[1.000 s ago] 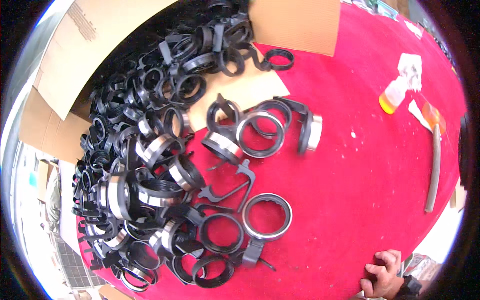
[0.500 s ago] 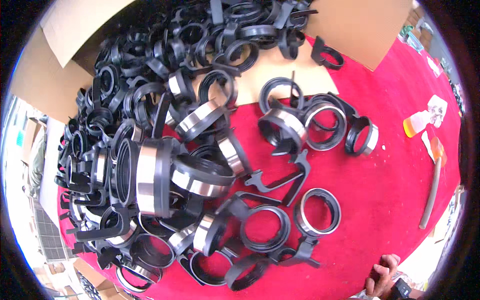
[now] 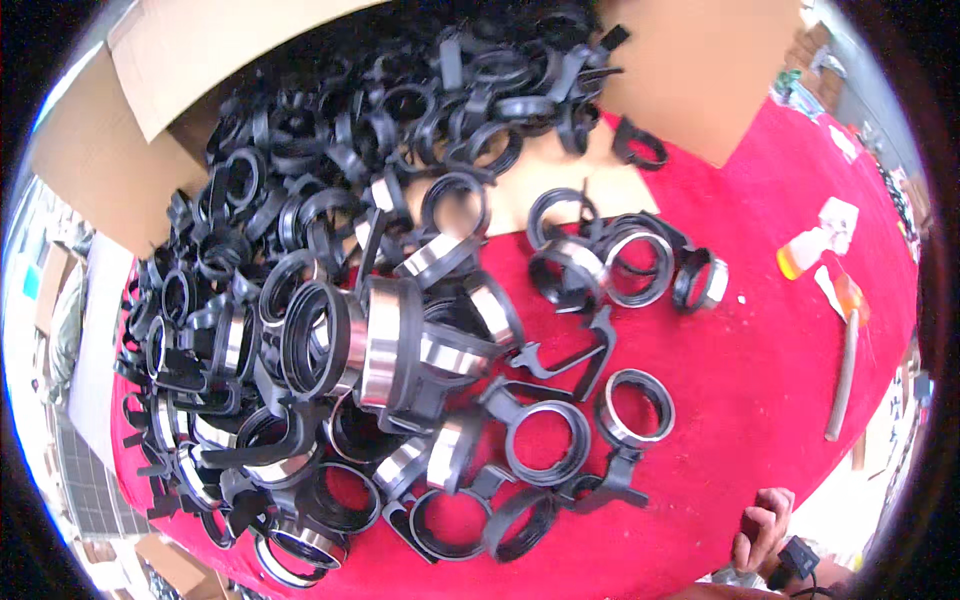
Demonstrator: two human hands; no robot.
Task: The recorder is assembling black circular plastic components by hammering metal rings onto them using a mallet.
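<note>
At the lower right, my right hand (image 3: 764, 527) is at the edge of the red-covered table, its fingers curled in with nothing visible in them. A small black device (image 3: 798, 556) is on the wrist. My left hand is out of view. The nearest parts to the right hand are a black ring clamp with an arm (image 3: 610, 488) and a ring with a silver band (image 3: 637, 408), both apart from it. A big heap of similar black rings covers the left side, a large silver-banded ring (image 3: 390, 340) on top.
An open cardboard box (image 3: 690, 80) at the back spills rings over its flap (image 3: 585, 180). Small black brackets (image 3: 565, 365) lie mid-table. On the right are a yellow-tipped clear bottle (image 3: 797, 255), a white packet (image 3: 838, 222) and a hammer-like tool with a wooden handle (image 3: 842, 385).
My view has shifted, so the top of the heap appears farther right and the tools on the right farther left. My right hand stays in nearly the same place, its fingers still curled.
</note>
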